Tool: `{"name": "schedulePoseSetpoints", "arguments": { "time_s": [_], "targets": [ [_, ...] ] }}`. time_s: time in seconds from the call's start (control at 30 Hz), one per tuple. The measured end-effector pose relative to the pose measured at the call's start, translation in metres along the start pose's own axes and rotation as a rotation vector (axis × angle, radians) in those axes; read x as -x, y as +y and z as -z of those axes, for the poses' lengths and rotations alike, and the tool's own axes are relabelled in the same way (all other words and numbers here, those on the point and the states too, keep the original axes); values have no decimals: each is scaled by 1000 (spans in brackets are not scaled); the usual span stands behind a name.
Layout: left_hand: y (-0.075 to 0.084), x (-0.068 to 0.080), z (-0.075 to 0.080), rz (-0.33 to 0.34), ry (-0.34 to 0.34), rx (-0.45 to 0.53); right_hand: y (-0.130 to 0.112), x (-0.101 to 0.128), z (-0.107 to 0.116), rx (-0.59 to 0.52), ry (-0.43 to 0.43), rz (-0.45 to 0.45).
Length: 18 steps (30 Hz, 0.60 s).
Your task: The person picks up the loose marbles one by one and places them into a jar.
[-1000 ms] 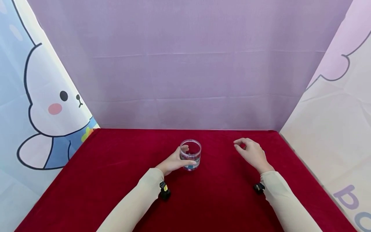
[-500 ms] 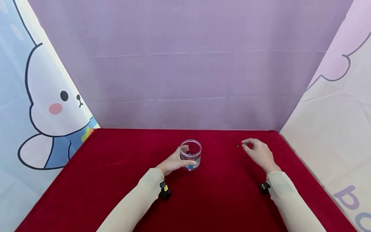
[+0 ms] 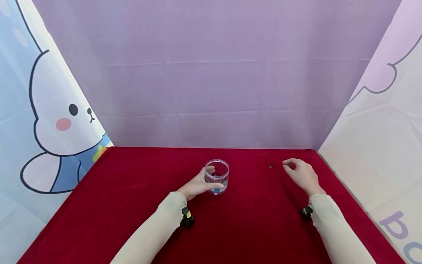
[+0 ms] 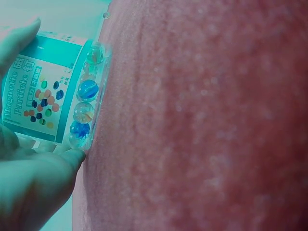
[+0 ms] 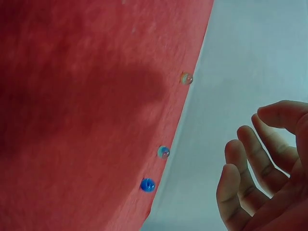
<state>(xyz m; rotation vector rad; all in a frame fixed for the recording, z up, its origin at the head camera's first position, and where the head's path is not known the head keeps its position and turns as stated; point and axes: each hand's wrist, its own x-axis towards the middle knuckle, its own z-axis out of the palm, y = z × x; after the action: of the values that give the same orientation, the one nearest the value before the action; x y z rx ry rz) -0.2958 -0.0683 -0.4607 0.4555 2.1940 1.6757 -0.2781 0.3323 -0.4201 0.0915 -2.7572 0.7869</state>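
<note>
My left hand (image 3: 197,184) grips a clear round jar (image 3: 217,176) that stands upright on the red cloth. In the left wrist view, glass marbles (image 4: 87,90) lie along the jar's bottom, beside a printed label (image 4: 41,91). My right hand (image 3: 302,176) hovers over the cloth at the right, fingers loosely bent and holding nothing. A small marble (image 3: 270,167) lies left of its fingertips. The right wrist view has three marbles on the cloth: a clear one (image 5: 186,78), a blue-and-clear one (image 5: 163,152) and a deep blue one (image 5: 147,185).
A red cloth (image 3: 132,205) covers the table. Behind it hangs a purple curtain (image 3: 211,80), with a rabbit-print sheet (image 3: 62,110) on the left and a pale printed sheet (image 3: 379,146) on the right. Each wrist wears a small black camera (image 3: 188,217).
My right hand has moved rightward in steps, and a marble once hidden at its fingertips now shows on the cloth. The left hand and jar stay where they were.
</note>
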Motion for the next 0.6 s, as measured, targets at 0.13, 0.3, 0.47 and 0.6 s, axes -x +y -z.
{"name": "schedulePoseSetpoints", "arguments": {
  "time_s": [0.13, 0.3, 0.47, 0.6],
  "targets": [
    [0, 1, 0, -1, 0, -1, 7, -1, 2, 1, -21, -9],
    [-2, -1, 0, 6, 7, -6, 14, -1, 5, 22, -24, -26],
    [-2, -2, 0, 9, 4, -12, 21, -4, 8, 35, -57, -76],
    [-1, -2, 0, 11, 3, -12, 28, -7, 10, 46, -84, -107]
  ]
}}
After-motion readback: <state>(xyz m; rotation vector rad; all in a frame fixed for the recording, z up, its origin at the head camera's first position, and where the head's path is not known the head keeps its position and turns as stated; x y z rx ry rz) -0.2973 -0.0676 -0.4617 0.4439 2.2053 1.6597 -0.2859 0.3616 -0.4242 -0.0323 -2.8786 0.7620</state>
